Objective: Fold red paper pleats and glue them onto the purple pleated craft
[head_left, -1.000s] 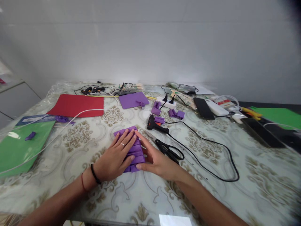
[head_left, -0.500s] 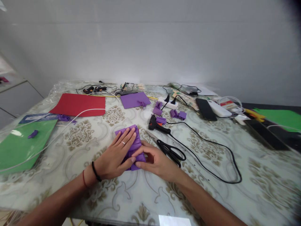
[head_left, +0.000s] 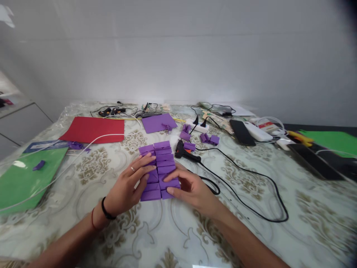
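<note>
Since the earlier frame, the left grip (head_left: 126, 186) has been shifted toward the left edge of the purple panel (head_left: 164, 160), and the upper rows, previously covered by the fingers, have been exposed. The right grip (head_left: 195, 190) has been kept at the right edge, near the lower corner.

The purple panel is composed of folded purple pieces set in two columns, side by side. It is located at the middle of the worktop (head_left: 173, 238), between the two hands. The left column is partly covered by the fingers of the left grip, which are laid across its face; the thumb is placed near the left edge. Whether the left grip is closed on the panel cannot be told. The right grip is clamped on the right edge: the thumb and index finger are applied to the face, and the remaining fingers are partly hidden.

The black glue gun (head_left: 186, 153) is laid just beyond the right grip, with its cord looped to the right. The scissors (head_left: 215, 184) are largely hidden by the right grip; a black handle loop is left visible. Loose folded purple pieces (head_left: 209, 139) are placed near the white power strip (head_left: 198, 126). A flat purple sheet (head_left: 155, 123) is positioned behind the panel, and a red sheet (head_left: 96, 130) is laid to its left.
</note>
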The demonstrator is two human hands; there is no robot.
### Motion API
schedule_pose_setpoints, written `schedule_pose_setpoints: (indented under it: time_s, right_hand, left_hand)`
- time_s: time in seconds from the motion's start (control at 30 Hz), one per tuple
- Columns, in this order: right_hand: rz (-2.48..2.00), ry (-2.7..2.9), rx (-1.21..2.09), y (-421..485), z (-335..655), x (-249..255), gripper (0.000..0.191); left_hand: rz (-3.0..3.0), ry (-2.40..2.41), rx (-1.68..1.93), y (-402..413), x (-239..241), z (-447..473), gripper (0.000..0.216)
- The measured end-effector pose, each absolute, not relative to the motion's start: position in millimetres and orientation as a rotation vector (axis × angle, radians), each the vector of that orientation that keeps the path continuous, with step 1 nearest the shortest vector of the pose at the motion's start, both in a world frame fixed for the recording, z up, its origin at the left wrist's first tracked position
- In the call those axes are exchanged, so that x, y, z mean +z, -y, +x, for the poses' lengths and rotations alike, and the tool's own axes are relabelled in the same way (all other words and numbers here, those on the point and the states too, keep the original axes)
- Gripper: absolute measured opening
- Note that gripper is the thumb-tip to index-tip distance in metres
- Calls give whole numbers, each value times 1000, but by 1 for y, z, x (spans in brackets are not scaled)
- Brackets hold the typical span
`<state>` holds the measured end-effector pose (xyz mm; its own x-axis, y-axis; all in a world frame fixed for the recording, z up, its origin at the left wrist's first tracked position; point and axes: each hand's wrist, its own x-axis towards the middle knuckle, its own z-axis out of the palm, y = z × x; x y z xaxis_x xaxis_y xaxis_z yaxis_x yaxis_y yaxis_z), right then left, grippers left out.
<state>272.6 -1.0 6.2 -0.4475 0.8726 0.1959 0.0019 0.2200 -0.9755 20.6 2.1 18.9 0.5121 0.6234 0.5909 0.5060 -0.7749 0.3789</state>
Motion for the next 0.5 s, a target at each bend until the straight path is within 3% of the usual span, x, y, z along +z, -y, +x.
schedule_pose_setpoints:
  time_s: [0.4,0.5]
  right_hand:
    - [-757,1558,1365,-1,274,9,14]
    - [-754,1548,1373,-1,275,10,14]
  left_hand:
    - [2688,-875,805,0,28,16,73]
    - [2674,-850,788,0,29,16,73]
